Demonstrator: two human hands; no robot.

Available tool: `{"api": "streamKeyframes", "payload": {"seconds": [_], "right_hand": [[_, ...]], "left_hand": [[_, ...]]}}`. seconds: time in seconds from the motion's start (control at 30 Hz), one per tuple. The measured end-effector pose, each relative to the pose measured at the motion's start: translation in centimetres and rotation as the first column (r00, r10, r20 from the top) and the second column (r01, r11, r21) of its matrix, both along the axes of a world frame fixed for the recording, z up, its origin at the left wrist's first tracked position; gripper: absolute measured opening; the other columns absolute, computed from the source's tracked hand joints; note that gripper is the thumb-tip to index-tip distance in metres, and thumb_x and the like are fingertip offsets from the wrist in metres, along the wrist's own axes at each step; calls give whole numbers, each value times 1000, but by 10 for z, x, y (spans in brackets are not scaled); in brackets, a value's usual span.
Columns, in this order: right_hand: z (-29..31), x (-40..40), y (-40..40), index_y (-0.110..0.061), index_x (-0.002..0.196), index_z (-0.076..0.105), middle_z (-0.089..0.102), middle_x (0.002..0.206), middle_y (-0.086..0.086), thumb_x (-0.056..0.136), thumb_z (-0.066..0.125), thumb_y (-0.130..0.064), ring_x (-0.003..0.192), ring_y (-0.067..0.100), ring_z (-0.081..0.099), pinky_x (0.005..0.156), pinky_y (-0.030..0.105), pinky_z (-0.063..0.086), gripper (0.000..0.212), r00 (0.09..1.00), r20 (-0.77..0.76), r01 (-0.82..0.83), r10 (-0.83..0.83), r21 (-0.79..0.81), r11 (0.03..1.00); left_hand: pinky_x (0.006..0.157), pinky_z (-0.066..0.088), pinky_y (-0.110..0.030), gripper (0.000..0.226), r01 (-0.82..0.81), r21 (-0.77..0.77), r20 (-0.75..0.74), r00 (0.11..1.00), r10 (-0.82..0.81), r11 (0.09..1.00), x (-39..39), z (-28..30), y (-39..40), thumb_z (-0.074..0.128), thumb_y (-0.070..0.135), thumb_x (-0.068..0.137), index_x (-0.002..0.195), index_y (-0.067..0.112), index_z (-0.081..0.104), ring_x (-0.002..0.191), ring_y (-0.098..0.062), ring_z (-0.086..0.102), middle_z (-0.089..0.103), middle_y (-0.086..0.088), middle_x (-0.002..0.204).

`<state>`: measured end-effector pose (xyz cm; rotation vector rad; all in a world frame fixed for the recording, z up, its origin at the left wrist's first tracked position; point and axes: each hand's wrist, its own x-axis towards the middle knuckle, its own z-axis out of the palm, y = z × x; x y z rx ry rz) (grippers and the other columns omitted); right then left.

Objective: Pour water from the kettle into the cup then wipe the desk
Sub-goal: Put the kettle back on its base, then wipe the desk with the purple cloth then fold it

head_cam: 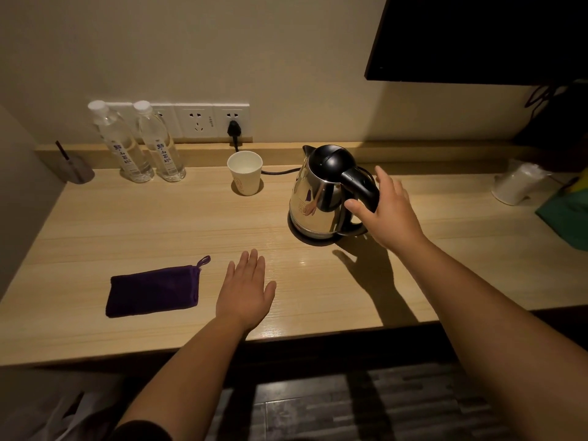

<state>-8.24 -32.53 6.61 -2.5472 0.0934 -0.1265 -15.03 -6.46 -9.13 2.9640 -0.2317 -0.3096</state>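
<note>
A steel kettle [318, 198] with a black lid and handle stands on its base at the right middle of the wooden desk [159, 224]. My right hand [389, 211] is at the kettle's handle, fingers spread around it, not closed. A white paper cup [245, 173] stands upright to the kettle's left, near the back ledge. A folded purple cloth [154, 291] lies flat at the front left. My left hand [245, 292] rests flat on the desk just right of the cloth, fingers together and holding nothing.
Two water bottles [140, 144] stand at the back left before a row of wall sockets [197, 120], one holding the kettle's plug. A small holder [74, 170] sits far left. White and green items [521, 183] lie at the right edge under a dark screen [477, 36].
</note>
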Motion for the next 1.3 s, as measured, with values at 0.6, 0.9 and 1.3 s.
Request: {"api": "streamKeyframes", "payload": {"seconds": [0.6, 0.9, 1.3], "right_hand": [[-69, -106, 124, -16, 150, 22, 19, 159, 5, 92, 33, -63, 147, 24, 9, 117, 39, 5, 76, 838, -224, -545, 498, -409, 732], [-70, -107, 238, -18, 141, 36, 36, 151, 6, 92, 38, -59, 141, 25, 25, 115, 40, 16, 64, 727, -167, -668, 666, -398, 628], [-97, -93, 353, -12, 142, 37, 37, 150, 8, 94, 39, -55, 138, 27, 27, 115, 43, 20, 64, 596, -184, -750, 782, -477, 459]], "left_hand": [[119, 1, -44, 83, -356, 102, 117, 931, 345, 929, -92, 71, 67, 19, 64, 91, 153, 9, 10, 147, -28, 1, 7, -12, 161], [118, -1, -41, 81, -564, 36, 170, 817, 551, 825, -121, 78, 176, 26, 60, 93, 152, 8, 8, 147, -26, -1, 5, -12, 161], [118, -2, -41, 77, -719, -13, 138, 687, 714, 695, -122, 47, 311, 28, 52, 96, 151, 3, 7, 147, -28, -1, 5, -16, 160]]}}
